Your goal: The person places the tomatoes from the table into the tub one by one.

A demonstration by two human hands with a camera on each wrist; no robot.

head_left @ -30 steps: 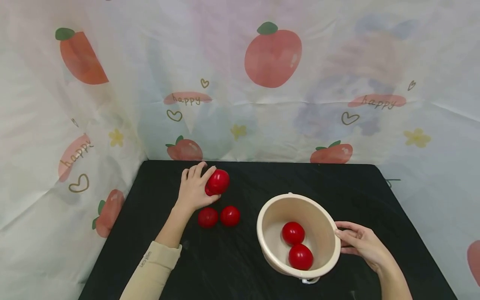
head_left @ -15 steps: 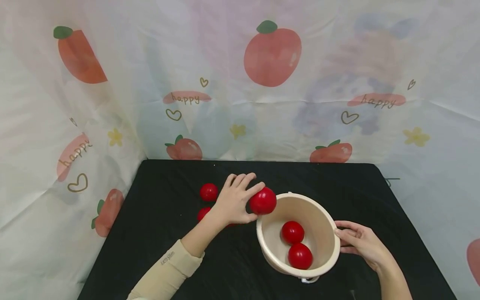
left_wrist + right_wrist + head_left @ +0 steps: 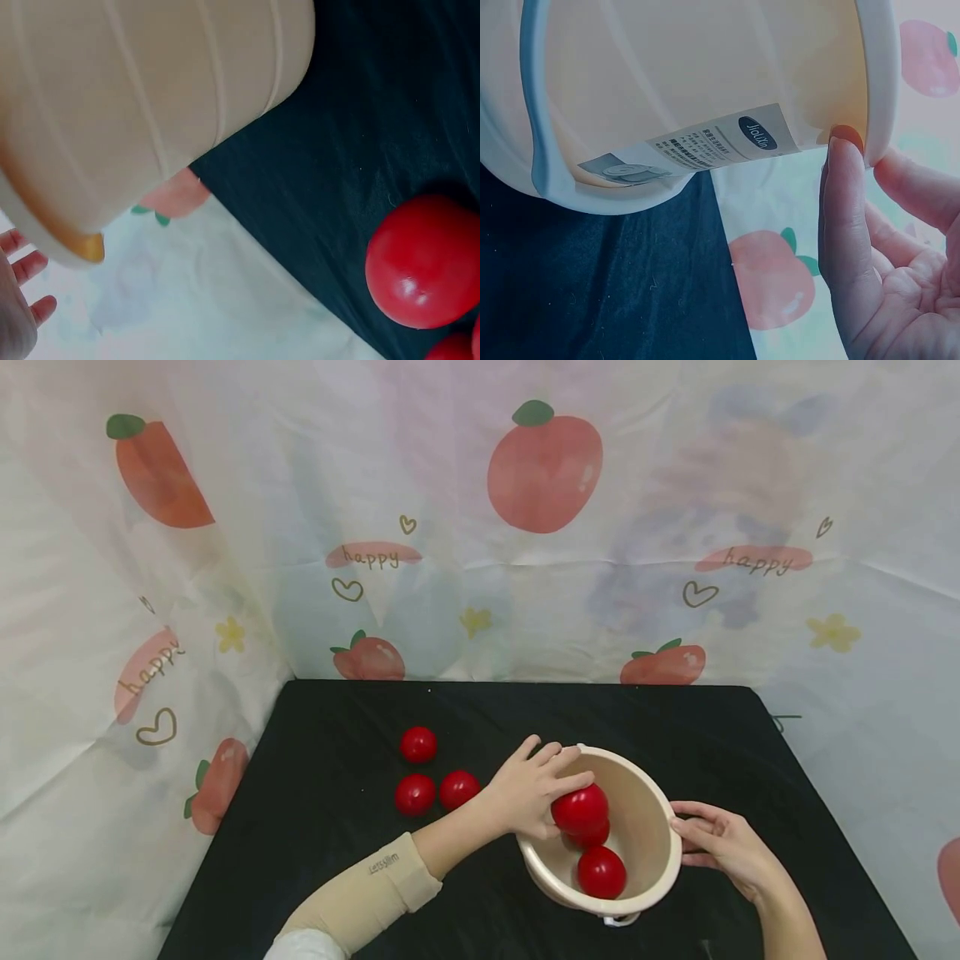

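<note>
A red ball (image 3: pixel 581 812) is held between the thumb and fingers of my left hand (image 3: pixel 525 789), inside the mouth of a cream bucket (image 3: pixel 647 827). Two more red balls lie in the bucket, the nearer one (image 3: pixel 602 872) in full sight and the other (image 3: pixel 590 837) partly covered by the held ball. My right hand (image 3: pixel 727 847) pinches the bucket's rim on its right side, as the right wrist view also shows with the thumb (image 3: pixel 845 217) against the wall. In the left wrist view my left fingers (image 3: pixel 28 266) are by the rim, and the held ball is hidden.
Three red balls rest on the black tabletop (image 3: pixel 337 860) left of the bucket: one farther back (image 3: pixel 417 744), two nearer (image 3: pixel 415 795). A pale handle (image 3: pixel 534 97) hangs along the bucket's side, near a paper label (image 3: pixel 705 146). A printed curtain (image 3: pixel 450 485) stands behind the table.
My left hand has lifted a red ball from the group on the table and carried it right, into the bucket's mouth. My right hand and the bucket have stayed in place.
</note>
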